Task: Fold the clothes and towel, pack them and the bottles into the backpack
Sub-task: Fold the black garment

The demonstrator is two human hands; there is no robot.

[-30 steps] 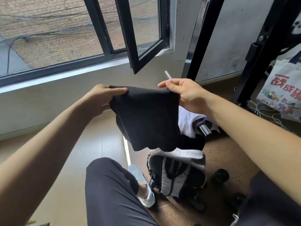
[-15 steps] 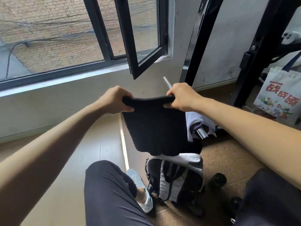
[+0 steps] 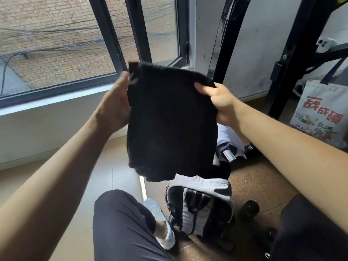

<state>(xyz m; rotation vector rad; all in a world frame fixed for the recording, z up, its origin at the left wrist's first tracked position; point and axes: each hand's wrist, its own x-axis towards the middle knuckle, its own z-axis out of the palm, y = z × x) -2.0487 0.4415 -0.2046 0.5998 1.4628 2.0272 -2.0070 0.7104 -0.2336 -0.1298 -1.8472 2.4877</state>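
Observation:
A folded black garment (image 3: pixel 169 121) hangs in the air in front of me. My left hand (image 3: pixel 114 106) holds its left edge with the palm against the cloth, and my right hand (image 3: pixel 220 102) grips its upper right corner. Below it on the floor stands a grey and black backpack (image 3: pixel 199 204). A dark bottle (image 3: pixel 249 210) stands just right of the backpack, and another dark bottle (image 3: pixel 271 234) sits lower right, partly hidden. White clothing (image 3: pixel 227 136) lies behind the garment, mostly covered.
A metal tube (image 3: pixel 228 156) pokes out by the white clothing. A black frame (image 3: pixel 282 72) rises at the right with a printed tote bag (image 3: pixel 320 113) beside it. An open window (image 3: pixel 143 34) stands ahead. My knee (image 3: pixel 120 219) and white shoe (image 3: pixel 162 223) are below.
The garment has been raised and turned flatter toward me. My left hand shifted from gripping the top edge to holding the left side; my right hand stays on the right corner.

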